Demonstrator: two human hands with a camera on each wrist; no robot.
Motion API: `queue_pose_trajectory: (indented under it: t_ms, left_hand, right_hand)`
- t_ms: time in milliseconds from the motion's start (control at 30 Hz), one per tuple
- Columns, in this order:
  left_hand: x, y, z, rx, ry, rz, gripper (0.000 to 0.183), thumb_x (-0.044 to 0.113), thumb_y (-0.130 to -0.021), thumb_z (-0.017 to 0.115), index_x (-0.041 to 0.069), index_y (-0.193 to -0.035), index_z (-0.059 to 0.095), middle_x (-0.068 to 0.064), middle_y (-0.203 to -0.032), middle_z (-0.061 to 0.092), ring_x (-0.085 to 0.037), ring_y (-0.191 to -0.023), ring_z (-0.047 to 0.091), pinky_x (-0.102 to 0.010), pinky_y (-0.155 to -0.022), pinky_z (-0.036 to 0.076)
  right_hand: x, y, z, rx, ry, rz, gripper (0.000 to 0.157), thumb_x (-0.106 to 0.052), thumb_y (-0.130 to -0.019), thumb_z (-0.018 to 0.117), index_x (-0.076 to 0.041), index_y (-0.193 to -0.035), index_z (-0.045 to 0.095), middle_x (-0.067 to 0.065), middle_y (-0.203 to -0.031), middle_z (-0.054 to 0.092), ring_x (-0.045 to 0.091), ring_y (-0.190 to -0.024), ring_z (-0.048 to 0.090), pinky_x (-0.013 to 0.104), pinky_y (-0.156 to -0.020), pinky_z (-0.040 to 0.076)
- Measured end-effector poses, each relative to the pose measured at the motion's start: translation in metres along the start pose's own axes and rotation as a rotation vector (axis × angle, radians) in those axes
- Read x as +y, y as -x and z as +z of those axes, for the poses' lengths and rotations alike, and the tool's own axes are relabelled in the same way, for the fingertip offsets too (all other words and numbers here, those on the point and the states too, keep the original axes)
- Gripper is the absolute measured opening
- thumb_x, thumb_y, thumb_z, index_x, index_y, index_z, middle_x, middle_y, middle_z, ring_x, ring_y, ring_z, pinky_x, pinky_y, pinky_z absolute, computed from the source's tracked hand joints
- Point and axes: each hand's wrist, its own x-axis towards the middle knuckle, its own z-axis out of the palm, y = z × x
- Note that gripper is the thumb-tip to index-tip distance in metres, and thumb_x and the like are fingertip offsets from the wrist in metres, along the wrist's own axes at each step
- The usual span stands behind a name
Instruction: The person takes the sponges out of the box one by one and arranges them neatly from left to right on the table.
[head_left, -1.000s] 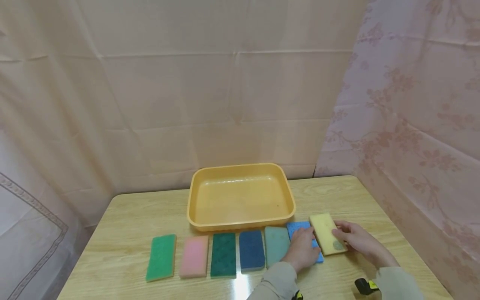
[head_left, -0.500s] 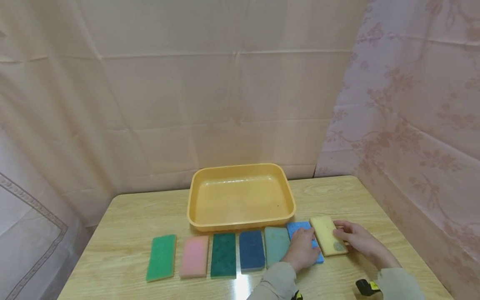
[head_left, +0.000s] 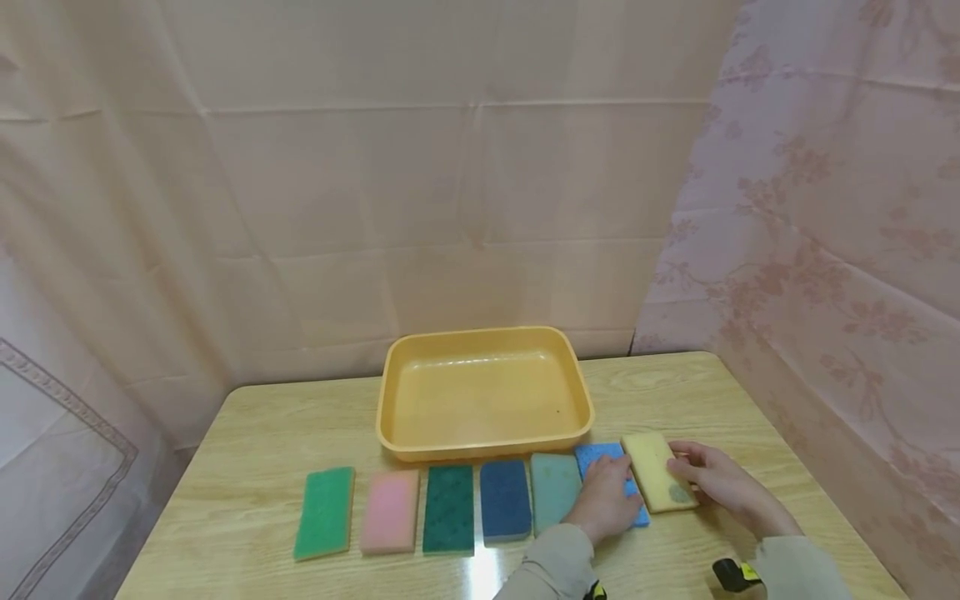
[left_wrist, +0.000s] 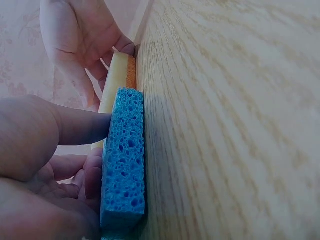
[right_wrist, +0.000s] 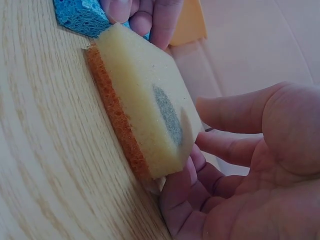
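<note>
Near the right side of the table, my right hand (head_left: 731,490) grips a yellow sponge (right_wrist: 137,95) by its right edge. The thumb lies on its top face and the fingers curl at the side. A dark grey oval marks that face, and an orange scouring layer shows underneath. My left hand (head_left: 603,498) rests on a bright blue porous sponge (left_wrist: 125,155) lying flat just left of the yellow one. Its thumb and fingers touch the blue sponge's upper face, and the hand hides part of it. The left fingertips come close to the yellow sponge.
Left of the hands, a row holds a grey-green sponge (head_left: 553,490), a navy sponge (head_left: 505,500), a dark green pad (head_left: 448,508), a pink sponge (head_left: 390,511) and a green sponge (head_left: 324,512). Behind them stands a yellow-orange tray (head_left: 483,446). Curtains (head_left: 450,208) enclose the wooden table (head_left: 300,425).
The far end of the yellow sponge has dropped slightly toward the table in my right hand. Both hands stay nearly in place; the head view has shifted a little.
</note>
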Motion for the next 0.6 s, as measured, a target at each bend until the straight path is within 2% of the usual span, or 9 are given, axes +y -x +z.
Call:
queue_pose_trajectory:
  t_ms: [367,600]
  left_hand:
    - [0.0002,0.0000,-0.0013,0.007,-0.010,-0.001,0.049,0.018,-0.090,0.077,0.013,-0.136,0.061,0.013,-0.096,0.052,-0.006,-0.100,0.048,-0.024,-0.091,0.044]
    - [0.0009,-0.0010,-0.0012,-0.022,-0.012,-0.009,0.052,0.019,-0.091,0.076,0.014,-0.140,0.059,0.013,-0.099,0.055,-0.005,-0.102,0.049,-0.024,-0.092,0.045]
  right_hand:
    - [-0.0005,-0.0043,-0.0003,0.017,0.030,0.017,0.064,-0.029,-0.108,0.052,0.011,-0.152,0.029,0.026,-0.135,0.054,0.029,-0.114,0.059,0.039,-0.082,0.054]
    - [0.0033,-0.0062,0.0004,0.037,0.054,0.031,0.067,-0.031,-0.106,0.055,0.011,-0.151,0.029,0.024,-0.132,0.053,0.024,-0.107,0.057,0.036,-0.079,0.052]
